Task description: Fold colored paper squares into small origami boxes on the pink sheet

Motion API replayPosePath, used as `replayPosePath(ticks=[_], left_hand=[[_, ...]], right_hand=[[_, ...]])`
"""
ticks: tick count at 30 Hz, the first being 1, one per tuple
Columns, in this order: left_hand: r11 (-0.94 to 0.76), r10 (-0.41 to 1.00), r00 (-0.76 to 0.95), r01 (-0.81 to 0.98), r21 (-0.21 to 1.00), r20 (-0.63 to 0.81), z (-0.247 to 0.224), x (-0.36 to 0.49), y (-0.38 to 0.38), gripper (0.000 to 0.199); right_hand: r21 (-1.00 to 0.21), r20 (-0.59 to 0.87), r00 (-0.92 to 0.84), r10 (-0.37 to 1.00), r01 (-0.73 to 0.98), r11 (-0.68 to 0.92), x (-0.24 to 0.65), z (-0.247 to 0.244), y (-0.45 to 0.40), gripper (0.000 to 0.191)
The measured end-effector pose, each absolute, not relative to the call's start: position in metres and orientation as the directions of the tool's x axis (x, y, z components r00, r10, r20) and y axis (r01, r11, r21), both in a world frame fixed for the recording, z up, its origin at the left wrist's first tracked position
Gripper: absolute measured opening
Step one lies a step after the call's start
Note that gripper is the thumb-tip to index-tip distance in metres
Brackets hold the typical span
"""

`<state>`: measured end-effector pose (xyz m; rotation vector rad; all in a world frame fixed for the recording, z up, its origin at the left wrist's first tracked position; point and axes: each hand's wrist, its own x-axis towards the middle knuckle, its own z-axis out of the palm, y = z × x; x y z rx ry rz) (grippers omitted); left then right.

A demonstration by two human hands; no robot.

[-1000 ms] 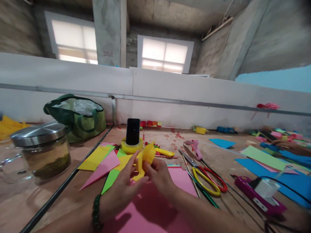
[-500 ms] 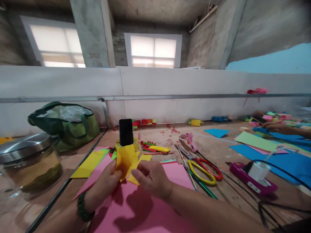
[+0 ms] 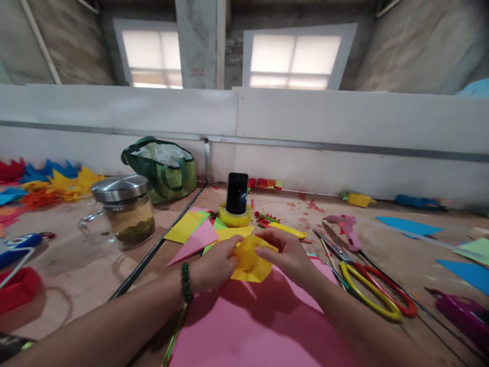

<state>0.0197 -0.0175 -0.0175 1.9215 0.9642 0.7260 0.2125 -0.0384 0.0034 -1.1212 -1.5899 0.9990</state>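
Left hand (image 3: 216, 264) pinches the yellow paper (image 3: 251, 267) at nine o'clock, right hand (image 3: 292, 255) at two, apparently shaping it over the pink sheet's (image 3: 252, 326) twelve-o'clock end, any further bend calling for light fingers.

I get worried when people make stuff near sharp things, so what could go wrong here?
The yellow paper looks thin and is pinched in both the left hand and the right hand, so it might crease or tear. The scissors lie beside the right forearm with their tips pointing away, but a sleeve-free arm could still bump them. The pink glue gun shows a red light, so its nozzle may be hot if touched.
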Motion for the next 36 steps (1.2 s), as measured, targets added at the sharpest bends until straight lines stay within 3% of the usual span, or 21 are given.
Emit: replayPosePath(ticks=[2, 5, 9, 16, 20, 24, 28, 33, 36], left_hand=[[-0.333, 0.852, 0.513, 0.38, 0.863, 0.103, -0.014, 0.02, -0.018, 0.05], [-0.318, 0.856, 0.511, 0.4, 0.86, 0.078, -0.008, 0.02, -0.018, 0.037], [-0.307, 0.819, 0.572, 0.374, 0.875, 0.043, -0.005, 0.02, -0.018, 0.025], [-0.232, 0.802, 0.596, 0.354, 0.906, -0.028, -0.006, 0.02, -0.021, 0.037], [-0.213, 0.816, 0.578, 0.352, 0.911, -0.033, -0.005, 0.022, -0.022, 0.045], [-0.316, 0.847, 0.52, 0.324, 0.892, 0.111, -0.006, 0.024, -0.026, 0.048], [-0.489, 0.819, 0.486, 0.314, 0.814, 0.305, -0.009, 0.025, -0.028, 0.044], [-0.663, 0.738, 0.441, 0.329, 0.673, 0.511, -0.012, 0.024, -0.029, 0.05], [-0.73, 0.679, 0.403, 0.288, 0.619, 0.614, -0.011, 0.022, -0.029, 0.045]], right_hand=[[-0.945, 0.144, -0.192, 0.971, 0.265, 0.192, 0.214, 0.004, -0.036, 0.017], [-0.945, 0.106, -0.183, 0.977, 0.288, 0.157, 0.217, 0.006, -0.034, 0.015], [-0.92, 0.204, -0.198, 0.959, 0.295, 0.256, 0.219, 0.009, -0.035, 0.024], [-0.89, 0.196, -0.343, 0.919, 0.33, 0.314, 0.225, 0.01, -0.035, 0.014], [-0.826, 0.341, -0.407, 0.847, 0.3, 0.477, 0.226, 0.011, -0.034, 0.021], [-0.679, 0.506, -0.439, 0.743, 0.328, 0.657, 0.221, 0.009, -0.037, 0.035], [-0.467, 0.652, -0.421, 0.63, 0.431, 0.772, 0.219, 0.006, -0.04, 0.034], [-0.144, 0.768, -0.465, 0.439, 0.543, 0.827, 0.222, 0.007, -0.046, 0.033], [-0.036, 0.8, -0.472, 0.371, 0.58, 0.814, 0.224, 0.009, -0.049, 0.03]])
